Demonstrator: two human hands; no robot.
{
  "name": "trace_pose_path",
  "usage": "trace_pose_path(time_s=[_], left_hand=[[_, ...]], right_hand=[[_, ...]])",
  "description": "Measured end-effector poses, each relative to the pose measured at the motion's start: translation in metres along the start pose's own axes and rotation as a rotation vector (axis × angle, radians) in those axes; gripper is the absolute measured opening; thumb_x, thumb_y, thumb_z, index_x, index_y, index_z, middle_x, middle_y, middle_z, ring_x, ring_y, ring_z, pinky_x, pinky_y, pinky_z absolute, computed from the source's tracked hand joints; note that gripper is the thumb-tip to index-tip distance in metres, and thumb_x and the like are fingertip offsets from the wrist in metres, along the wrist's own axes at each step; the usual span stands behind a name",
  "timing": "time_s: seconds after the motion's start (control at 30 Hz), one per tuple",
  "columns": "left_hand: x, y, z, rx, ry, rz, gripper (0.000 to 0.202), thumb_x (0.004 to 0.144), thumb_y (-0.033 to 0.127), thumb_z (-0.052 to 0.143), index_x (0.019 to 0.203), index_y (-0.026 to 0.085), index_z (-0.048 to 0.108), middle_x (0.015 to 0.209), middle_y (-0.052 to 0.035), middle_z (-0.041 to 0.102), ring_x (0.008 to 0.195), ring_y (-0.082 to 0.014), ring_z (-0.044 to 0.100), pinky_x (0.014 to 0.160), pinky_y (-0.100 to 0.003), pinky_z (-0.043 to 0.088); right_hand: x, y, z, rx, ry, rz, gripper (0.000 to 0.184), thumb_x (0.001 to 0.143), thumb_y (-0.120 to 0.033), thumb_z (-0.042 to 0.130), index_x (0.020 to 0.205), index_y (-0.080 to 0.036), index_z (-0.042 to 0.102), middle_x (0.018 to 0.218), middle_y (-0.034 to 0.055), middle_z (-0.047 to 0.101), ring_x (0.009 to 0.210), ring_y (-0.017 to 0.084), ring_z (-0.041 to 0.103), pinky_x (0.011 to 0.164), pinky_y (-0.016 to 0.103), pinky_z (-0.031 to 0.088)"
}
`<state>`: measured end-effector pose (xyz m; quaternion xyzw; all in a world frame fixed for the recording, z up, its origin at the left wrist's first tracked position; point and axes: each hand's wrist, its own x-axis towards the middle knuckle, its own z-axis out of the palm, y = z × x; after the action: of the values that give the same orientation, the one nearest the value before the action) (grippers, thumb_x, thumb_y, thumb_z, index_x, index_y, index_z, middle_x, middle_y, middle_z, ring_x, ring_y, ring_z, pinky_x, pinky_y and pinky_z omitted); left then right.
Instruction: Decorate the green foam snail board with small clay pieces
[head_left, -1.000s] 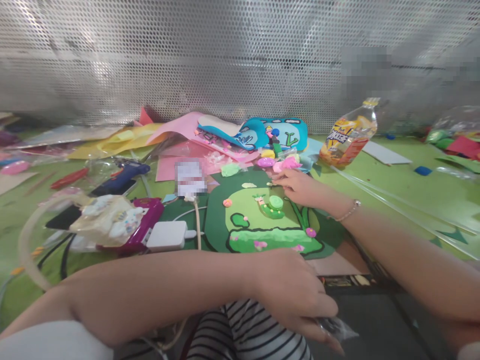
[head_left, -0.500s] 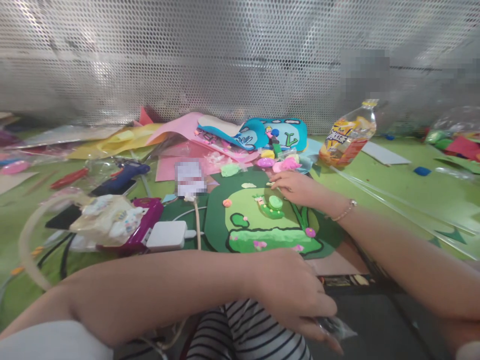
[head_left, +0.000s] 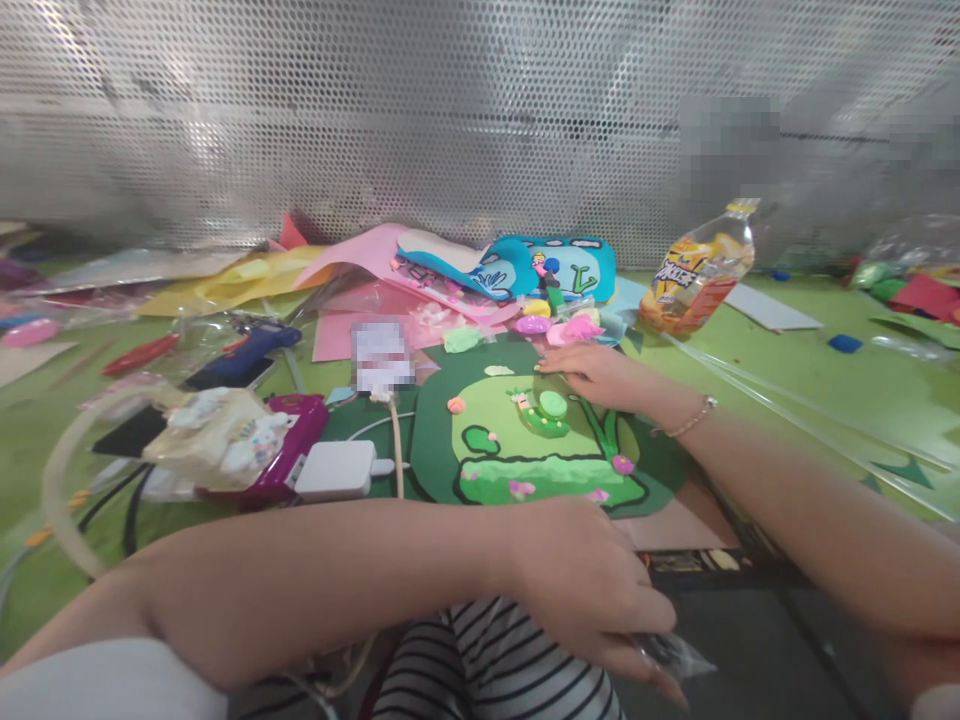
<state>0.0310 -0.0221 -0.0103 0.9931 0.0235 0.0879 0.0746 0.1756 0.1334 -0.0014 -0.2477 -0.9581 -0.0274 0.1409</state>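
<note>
My right hand (head_left: 596, 378) reaches across the top edge of a green clay picture (head_left: 435, 450), fingers stretched out and slightly apart. Its fingertips touch the picture near a small pale spot, too small to make out. On the picture are a green snail (head_left: 545, 415), a white cloud shape (head_left: 499, 371), an orange ball (head_left: 456, 405) and black-outlined grass with pink flowers. Below the picture's near edge, above striped trousers, my left hand (head_left: 592, 590) is closed on a crumpled clear plastic bag (head_left: 679, 655); what the bag contains cannot be seen clearly.
Behind the picture lie clay lumps (head_left: 574, 330) and a blue picture (head_left: 600, 265). A plastic bottle (head_left: 697, 270) stands to the right beside clear strips. Leftward are a white charger (head_left: 335, 470), cables, a magenta case (head_left: 300, 425) and a blue glue gun (head_left: 247, 350).
Almost nothing differs. The view has shifted very slightly, and the fingers of my right hand have moved a little at the same spot. My left hand stays with the plastic bag.
</note>
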Motion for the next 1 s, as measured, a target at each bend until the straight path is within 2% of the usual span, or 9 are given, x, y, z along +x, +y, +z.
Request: trace_pose_path(time_s=[0.1,0.23,0.4,0.5,0.7,0.83,1.0], left_hand=[[-0.001,-0.001,0.0,-0.002,0.033,0.006,0.038,0.081,0.052,0.053,0.061,0.02,0.053,0.062,0.0005,0.066,0.064,-0.0135,0.061,0.046,-0.03,0.032],[0.0,-0.002,0.0,-0.001,0.021,0.017,0.037,0.081,0.051,0.053,0.061,0.02,0.052,0.061,0.0006,0.065,0.064,-0.0138,0.061,0.046,-0.03,0.031],[0.0,-0.001,0.001,-0.01,0.025,0.011,0.04,0.081,0.054,0.051,0.061,0.02,0.051,0.06,0.0008,0.065,0.064,-0.014,0.061,0.045,-0.029,0.029],[0.0,-0.001,0.001,-0.015,0.038,0.011,0.039,0.081,0.053,0.053,0.06,0.02,0.051,0.059,0.0008,0.064,0.063,-0.0139,0.061,0.045,-0.029,0.028],[0.0,-0.001,0.0,-0.019,0.047,0.019,0.041,0.081,0.053,0.052,0.059,0.019,0.05,0.058,0.0004,0.064,0.061,-0.0131,0.06,0.044,-0.029,0.028],[0.001,-0.002,0.003,-0.016,0.046,0.01,0.041,0.081,0.054,0.052,0.058,0.02,0.049,0.057,0.0005,0.063,0.061,-0.0134,0.06,0.045,-0.029,0.029],[0.0,-0.002,0.004,-0.014,0.079,0.019,0.041,0.08,0.054,0.053,0.059,0.02,0.05,0.059,0.0007,0.064,0.062,-0.0138,0.061,0.045,-0.028,0.029]], right_hand=[[0.0,0.001,-0.001,-0.008,-0.05,-0.051,0.045,0.077,-0.004,0.04,0.112,-0.016,0.066,0.119,0.0065,0.064,0.115,0.02,0.056,0.102,0.04,0.043],[0.0,0.002,0.005,-0.038,-0.111,-0.074,0.049,0.076,-0.002,0.04,0.116,-0.015,0.063,0.126,0.0093,0.059,0.119,0.021,0.053,0.104,0.041,0.041],[0.0,0.002,0.013,-0.049,-0.113,-0.032,0.048,0.08,-0.004,0.039,0.123,-0.013,0.058,0.139,0.0136,0.045,0.127,0.025,0.043,0.105,0.046,0.037],[-0.001,0.0,0.01,-0.034,-0.107,-0.02,0.047,0.082,-0.006,0.039,0.124,-0.016,0.058,0.143,0.0122,0.04,0.132,0.026,0.037,0.108,0.047,0.033],[-0.003,-0.002,0.003,-0.028,-0.174,0.013,0.049,0.081,-0.006,0.038,0.123,-0.019,0.059,0.146,0.0101,0.035,0.133,0.027,0.034,0.109,0.05,0.029],[-0.004,0.001,0.005,0.007,-0.127,0.025,0.051,0.082,-0.008,0.037,0.129,-0.021,0.053,0.146,0.0093,0.035,0.133,0.027,0.034,0.108,0.051,0.03],[-0.004,0.008,0.004,0.043,-0.005,0.039,0.049,0.083,-0.008,0.038,0.127,-0.018,0.055,0.138,0.0091,0.046,0.127,0.024,0.042,0.106,0.047,0.035]])
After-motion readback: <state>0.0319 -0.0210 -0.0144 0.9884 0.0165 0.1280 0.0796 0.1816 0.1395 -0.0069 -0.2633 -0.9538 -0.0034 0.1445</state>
